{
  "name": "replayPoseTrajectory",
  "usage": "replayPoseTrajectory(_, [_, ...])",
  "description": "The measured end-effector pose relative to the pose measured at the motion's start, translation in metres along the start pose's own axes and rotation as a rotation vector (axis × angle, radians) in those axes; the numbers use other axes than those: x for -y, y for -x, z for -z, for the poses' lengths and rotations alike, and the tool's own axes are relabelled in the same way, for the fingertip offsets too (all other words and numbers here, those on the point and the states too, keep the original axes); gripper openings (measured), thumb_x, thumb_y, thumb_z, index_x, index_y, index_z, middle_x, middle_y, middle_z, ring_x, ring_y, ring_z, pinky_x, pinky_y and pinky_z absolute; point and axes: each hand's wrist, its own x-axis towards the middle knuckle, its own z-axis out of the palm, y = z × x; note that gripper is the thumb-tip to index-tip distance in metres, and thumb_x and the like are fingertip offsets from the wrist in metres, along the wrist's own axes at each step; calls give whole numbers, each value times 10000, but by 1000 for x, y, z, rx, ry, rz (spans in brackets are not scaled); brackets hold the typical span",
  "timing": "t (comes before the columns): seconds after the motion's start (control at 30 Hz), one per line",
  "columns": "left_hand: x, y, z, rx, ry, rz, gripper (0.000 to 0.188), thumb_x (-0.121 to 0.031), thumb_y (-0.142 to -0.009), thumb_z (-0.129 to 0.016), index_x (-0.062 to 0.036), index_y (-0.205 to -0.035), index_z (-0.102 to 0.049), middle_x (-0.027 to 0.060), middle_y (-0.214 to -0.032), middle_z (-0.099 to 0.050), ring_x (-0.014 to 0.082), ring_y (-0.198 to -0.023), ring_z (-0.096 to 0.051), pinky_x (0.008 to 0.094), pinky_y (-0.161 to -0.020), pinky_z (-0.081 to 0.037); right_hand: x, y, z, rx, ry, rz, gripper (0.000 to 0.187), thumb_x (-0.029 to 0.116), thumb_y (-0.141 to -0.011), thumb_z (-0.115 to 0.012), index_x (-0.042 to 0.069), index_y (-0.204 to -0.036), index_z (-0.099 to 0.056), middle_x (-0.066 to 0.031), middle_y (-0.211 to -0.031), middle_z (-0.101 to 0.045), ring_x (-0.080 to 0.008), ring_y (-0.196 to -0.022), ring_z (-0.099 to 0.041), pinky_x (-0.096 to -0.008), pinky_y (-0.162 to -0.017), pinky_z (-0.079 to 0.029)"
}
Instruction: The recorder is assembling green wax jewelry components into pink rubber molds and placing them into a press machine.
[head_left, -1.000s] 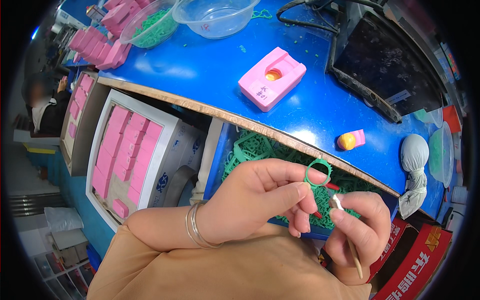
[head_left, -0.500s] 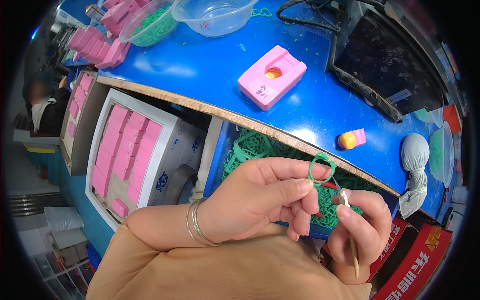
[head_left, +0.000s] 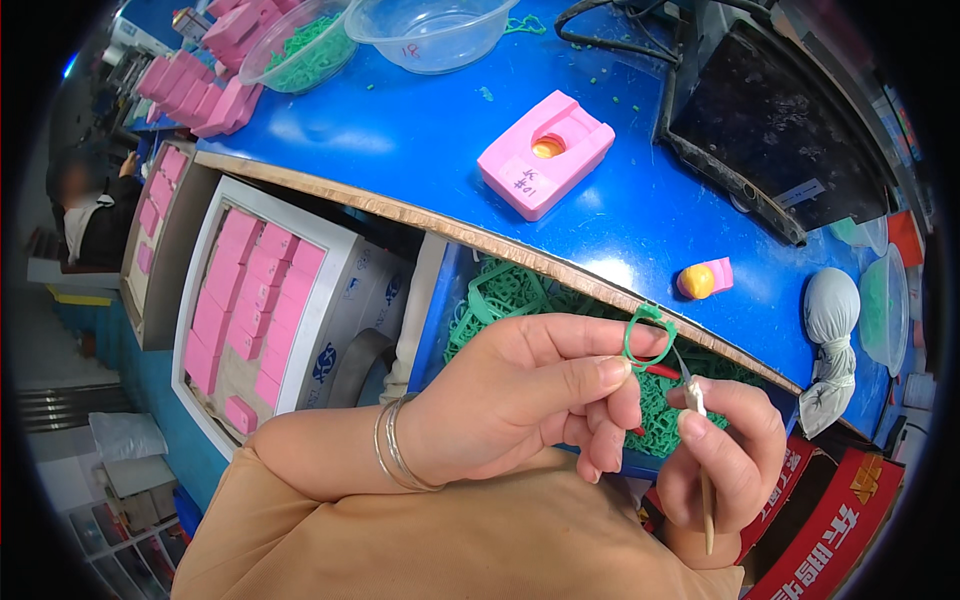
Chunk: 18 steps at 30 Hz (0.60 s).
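Big blue table [head_left: 400, 170], w/ a blue tray [head_left: 436, 320] of green scraps [head_left: 510, 290] under its edge. L hand [head_left: 530, 400] is over the tray, R hand [head_left: 735, 450] just beside it. Pink block [head_left: 535, 172] sits on the table btw. Thin wood-handled tool [head_left: 708, 505] is clamped in R thumb + fingers, tip up. Smallest: green ring [head_left: 628, 343] over the tray, pinched btwn L thumb + index; tool tip's rt by it, can't tell if touching.

The left fingers [head_left: 575, 337] pinch near the right fingers [head_left: 740, 403], which curl inward.
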Motion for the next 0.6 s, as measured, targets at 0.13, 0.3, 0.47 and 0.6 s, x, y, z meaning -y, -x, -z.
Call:
replayPoseTrajectory(0.13, [0, 0, 0, 2, 5, 5, 343, -75, -898, -439, 41, -1220, -422, 114, -775, -588, 202, -577, -593, 271, -475, -487, -1, 0, 0, 1, 2, -4, 280, 173, -673, -679, 82, -932, -622, -124, -915, -567, -220, -666, -587, -286, -523, -447])
replayPoseTrajectory(0.3, [1, 0, 1, 11, 0, -11, 338, -70, -899, -434, 39, -1219, -425, 121, -781, -592, 204, -580, -595, 273, -477, -491, 1, -3, -1, 19, -43, -3, 261, 174, -675, -676, 82, -915, -630, -120, -889, -575, -219, -664, -590, -283, -523, -454])
replayPoseTrajectory(0.47, [0, 0, 2, 5, 9, -7, 332, -67, -899, -432, 36, -1215, -432, 128, -778, -593, 208, -583, -596, 274, -482, -492, 0, -3, -5, 6, -32, 54, 237, 147, -676, -664, 84, -903, -635, -105, -866, -582, -197, -641, -590, -263, -502, -449])
replayPoseTrajectory(0.6, [1, -1, 2, 7, -3, -9, 328, -76, -902, -432, 18, -1216, -438, 127, -780, -595, 211, -581, -594, 279, -490, -490, -2, -2, -5, -8, 0, 38, 236, 176, -688, -664, 79, -902, -636, -106, -864, -582, -201, -636, -588, -266, -499, -447])
